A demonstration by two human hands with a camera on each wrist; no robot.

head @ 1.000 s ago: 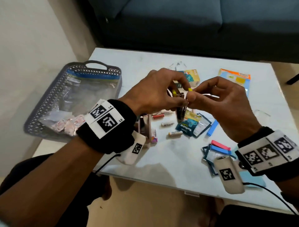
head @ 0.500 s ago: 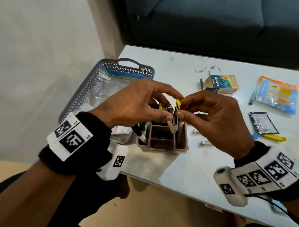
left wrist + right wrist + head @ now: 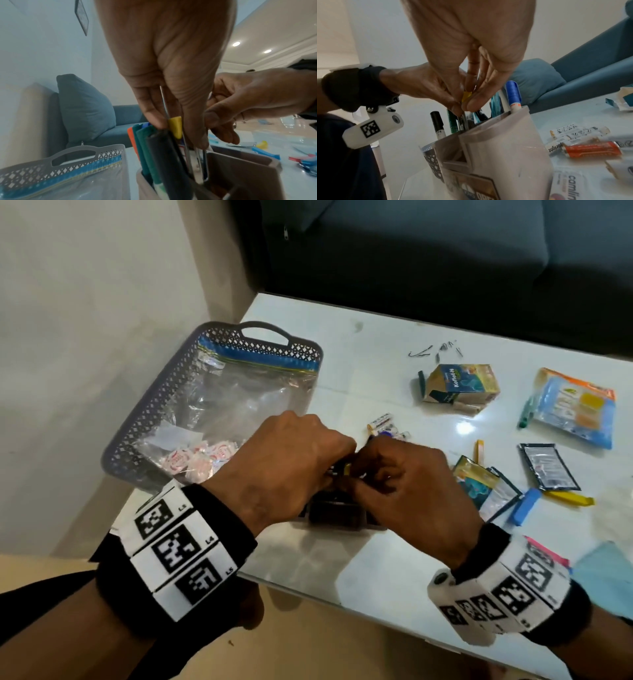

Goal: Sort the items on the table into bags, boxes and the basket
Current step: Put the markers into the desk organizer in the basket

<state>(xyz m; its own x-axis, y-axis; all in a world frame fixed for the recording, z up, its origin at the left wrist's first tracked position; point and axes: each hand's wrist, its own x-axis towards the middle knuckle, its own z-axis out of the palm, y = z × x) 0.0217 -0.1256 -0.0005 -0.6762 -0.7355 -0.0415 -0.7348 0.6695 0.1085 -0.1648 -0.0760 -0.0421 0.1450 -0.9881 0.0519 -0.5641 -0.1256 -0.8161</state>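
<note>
Both hands have dropped: the left hand and right hand now pinch the yellow-tipped tool down inside the organizer box, frame center, fingers clamped together.

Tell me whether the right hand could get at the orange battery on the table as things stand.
Probably not right away: the right hand is busy pinching the yellow-tipped tool over the pen holder. Once it lets go, the orange battery lies uncovered on the table just beside the holder.
</note>
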